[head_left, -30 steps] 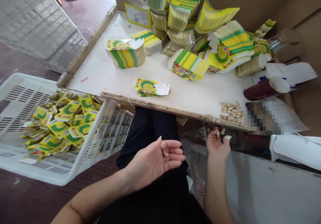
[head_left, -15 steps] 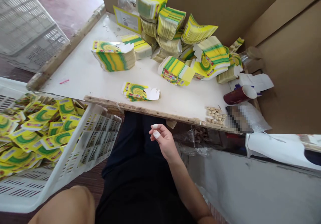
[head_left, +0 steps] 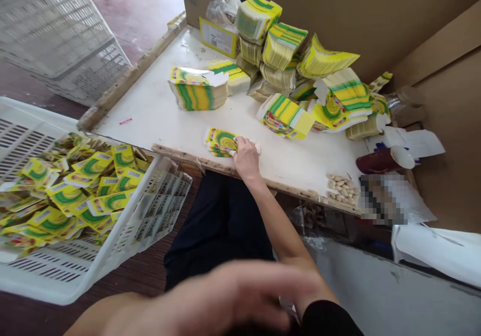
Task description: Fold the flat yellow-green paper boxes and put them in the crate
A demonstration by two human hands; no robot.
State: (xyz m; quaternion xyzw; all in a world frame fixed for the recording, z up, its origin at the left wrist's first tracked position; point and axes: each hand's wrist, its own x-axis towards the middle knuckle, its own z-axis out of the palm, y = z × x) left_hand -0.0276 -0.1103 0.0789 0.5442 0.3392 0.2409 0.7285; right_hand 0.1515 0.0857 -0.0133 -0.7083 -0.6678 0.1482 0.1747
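Note:
My right hand (head_left: 247,159) reaches over the table's front edge, its fingers closed on the right end of a small pile of flat yellow-green cartons (head_left: 222,142). White wraps cover some of its fingertips. Close to the camera, my left hand (head_left: 221,296) is large and blurred in front of my lap; its fingers are smeared by motion. Behind the small pile stands a thick bundle of cartons (head_left: 199,95), and another bundle (head_left: 285,116) lies to its right.
More carton bundles (head_left: 285,45) are heaped at the back. A white crate (head_left: 150,205) of cartons stands at the left. On the table's right are peanuts (head_left: 341,188), a dark red cup (head_left: 379,160) and a plastic bag (head_left: 417,198).
My right hand has moved from above my lap up to the small carton pile and taken hold of its end. My left hand has come into view. The camera view has shifted left.

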